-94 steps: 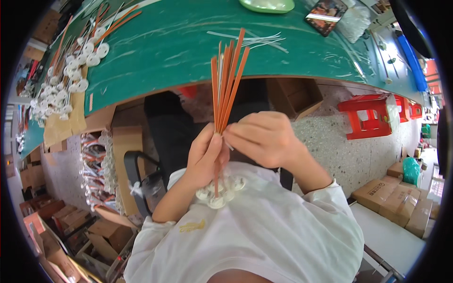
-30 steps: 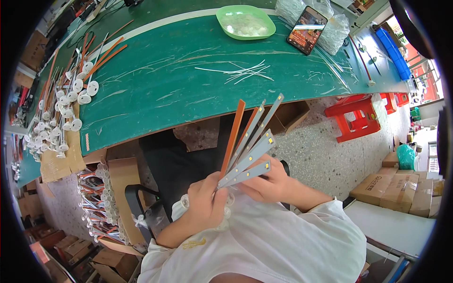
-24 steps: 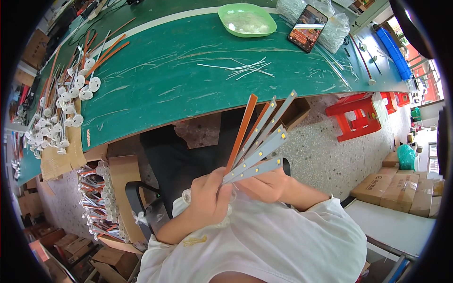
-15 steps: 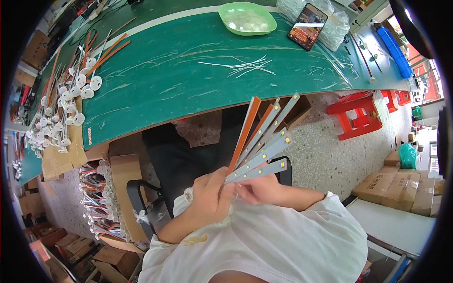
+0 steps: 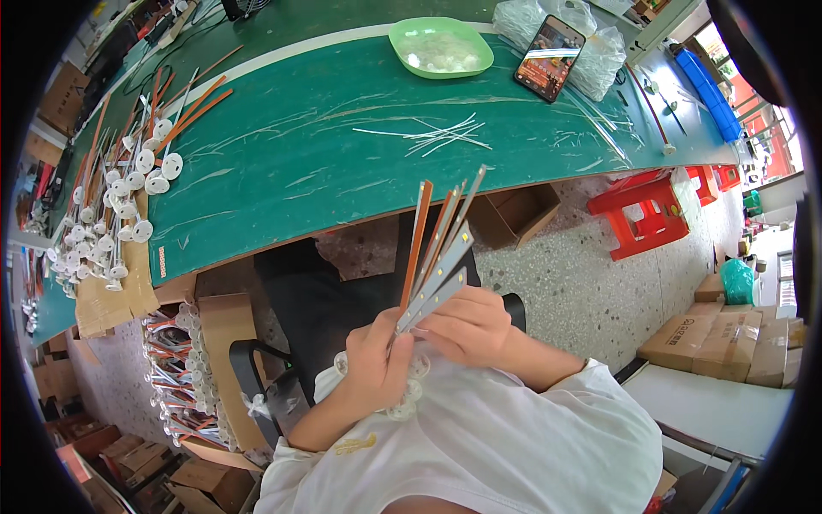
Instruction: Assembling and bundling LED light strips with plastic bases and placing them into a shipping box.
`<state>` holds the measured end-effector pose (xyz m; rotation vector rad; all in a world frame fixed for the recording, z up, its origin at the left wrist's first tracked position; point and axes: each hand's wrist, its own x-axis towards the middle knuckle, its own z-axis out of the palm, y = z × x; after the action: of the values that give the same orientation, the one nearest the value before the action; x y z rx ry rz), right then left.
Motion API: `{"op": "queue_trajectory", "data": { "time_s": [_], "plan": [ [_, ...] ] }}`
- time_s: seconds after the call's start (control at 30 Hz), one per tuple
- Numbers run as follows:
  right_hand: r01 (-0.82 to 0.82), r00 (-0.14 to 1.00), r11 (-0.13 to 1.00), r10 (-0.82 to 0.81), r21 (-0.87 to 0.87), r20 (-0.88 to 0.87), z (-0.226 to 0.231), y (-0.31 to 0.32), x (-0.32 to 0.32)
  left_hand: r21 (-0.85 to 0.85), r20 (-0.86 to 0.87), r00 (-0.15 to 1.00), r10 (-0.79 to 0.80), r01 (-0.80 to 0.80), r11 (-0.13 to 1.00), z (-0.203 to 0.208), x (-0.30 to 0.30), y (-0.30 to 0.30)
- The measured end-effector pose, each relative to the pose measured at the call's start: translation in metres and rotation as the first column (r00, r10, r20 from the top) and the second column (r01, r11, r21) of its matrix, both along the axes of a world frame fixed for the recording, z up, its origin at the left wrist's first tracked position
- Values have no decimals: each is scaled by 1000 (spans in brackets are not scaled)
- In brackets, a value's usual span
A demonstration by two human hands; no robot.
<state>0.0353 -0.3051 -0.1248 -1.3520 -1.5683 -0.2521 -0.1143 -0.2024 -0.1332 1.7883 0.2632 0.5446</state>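
Note:
My left hand is closed around the lower part of a bundle of LED strips, thin bars that fan upward over my lap. Some bars show grey faces with small yellow LEDs, others an orange-brown side. Round whitish end pieces stick out below that fist, against my white shirt. Curled against the right side of the same bundle, my right hand has its fingertips at the strips, close to the left thumb. The bundle hides part of those fingertips.
Thin white strands lie on the green table. Farther back are a green bowl and a phone. Many strips with round white ends are piled at left; more fill a carton. Red stools stand at right.
The strips have drawn closer together and swung more upright, leftward. My right hand has risen along their right side. The view has shifted slightly.

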Motion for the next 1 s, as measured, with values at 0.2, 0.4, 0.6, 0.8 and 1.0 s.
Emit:
{"op": "queue_trajectory", "data": {
  "time_s": [0.2,0.4,0.6,0.8,1.0],
  "plan": [
    [-604,-17,797,-36,-18,-999,17,-8,-2,-154,114,993,-18,36,987,-3,4,-5],
    [-671,141,741,180,40,-974,-17,36,24,-303,56,875,-481,474,827,2,4,30],
    [-762,295,617,58,-198,-954,15,96,-2,-381,712,596,-371,772,509,-25,-1,57],
    [-678,565,667,205,-309,-799,28,136,-22,-457,726,649,-228,703,545,-13,-40,78],
    [-1,983,980,-36,-200,-181,36,175,1,-651,639,719,273,316,691,12,-119,143]
  ]
}}
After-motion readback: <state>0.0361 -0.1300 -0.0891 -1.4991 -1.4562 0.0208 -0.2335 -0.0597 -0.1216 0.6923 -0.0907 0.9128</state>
